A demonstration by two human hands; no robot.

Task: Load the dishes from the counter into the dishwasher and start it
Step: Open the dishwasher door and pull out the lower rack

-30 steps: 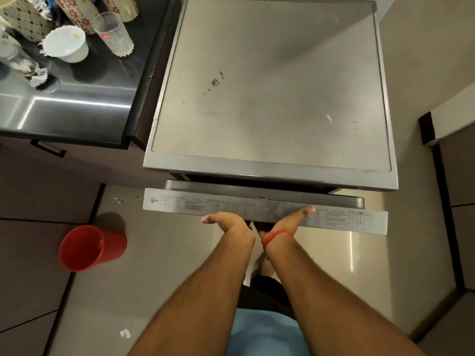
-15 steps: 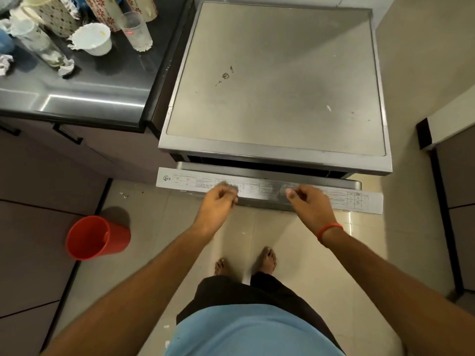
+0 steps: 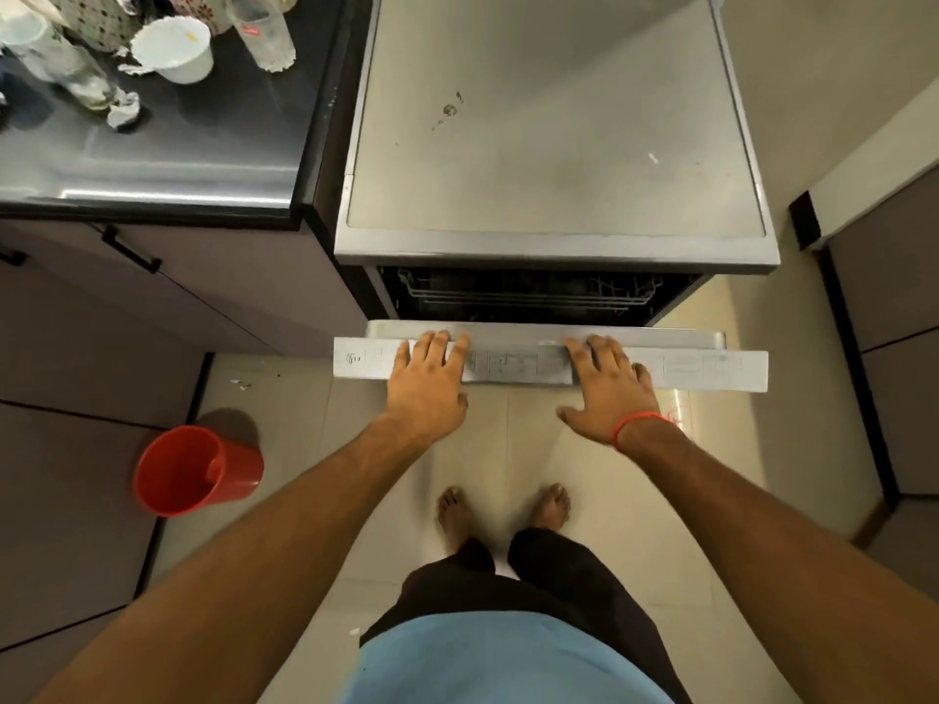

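Dishwasher door [image 3: 518, 359] ajar, edge crosswise.

Stainless-steel dishwasher [image 3: 554, 144] at 12 o'clock, its door [image 3: 518, 360] tilted partly open; dark wire rack [image 3: 528, 292] visible in the gap. Left hand [image 3: 427, 393] and right hand [image 3: 607, 388] lie flat, fingers spread, on the door's top edge. Red plastic bucket [image 3: 195, 470] at 9 o'clock on the floor. White scalloped bowl [image 3: 173, 48] and clear glass tumbler [image 3: 261, 30] on the dark counter [image 3: 167, 155] at 11 o'clock.
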